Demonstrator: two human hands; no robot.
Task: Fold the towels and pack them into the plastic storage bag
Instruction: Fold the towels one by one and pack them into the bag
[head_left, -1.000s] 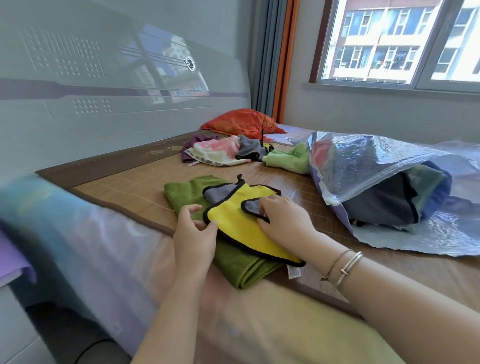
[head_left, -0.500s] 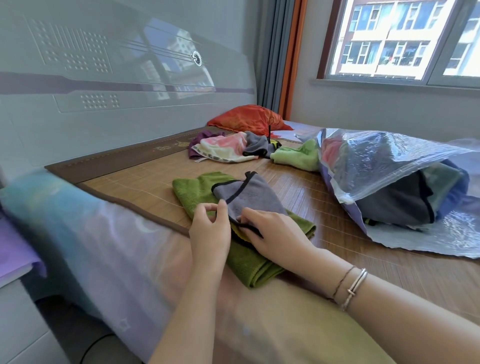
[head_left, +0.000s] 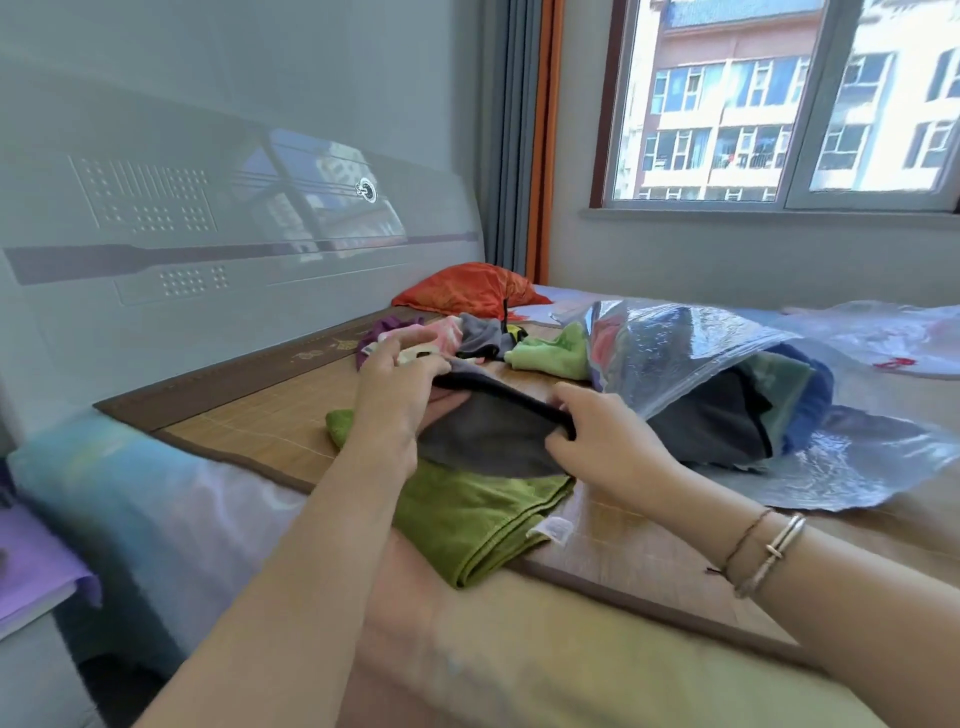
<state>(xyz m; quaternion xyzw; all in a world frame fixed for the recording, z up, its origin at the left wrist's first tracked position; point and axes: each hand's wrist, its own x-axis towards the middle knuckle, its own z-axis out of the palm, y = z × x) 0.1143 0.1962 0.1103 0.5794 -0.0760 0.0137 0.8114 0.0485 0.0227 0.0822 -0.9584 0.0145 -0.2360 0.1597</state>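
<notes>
left hand (head_left: 397, 387) pinching grey towel (head_left: 488, 441) edge | right hand (head_left: 597, 436) pinching opposite edge | green towel (head_left: 467, 512) beneath, possibly touching | plastic bag (head_left: 727, 358) just right of grip

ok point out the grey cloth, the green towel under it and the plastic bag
grey cloth (head_left: 488, 441), head view, on its flat grey middle between the hands
green towel (head_left: 467, 519), head view, on the folded part nearest the camera
plastic bag (head_left: 670, 348), head view, on its shiny upper wall

Bright window (head_left: 779, 104) daylight, blurred edges
</notes>
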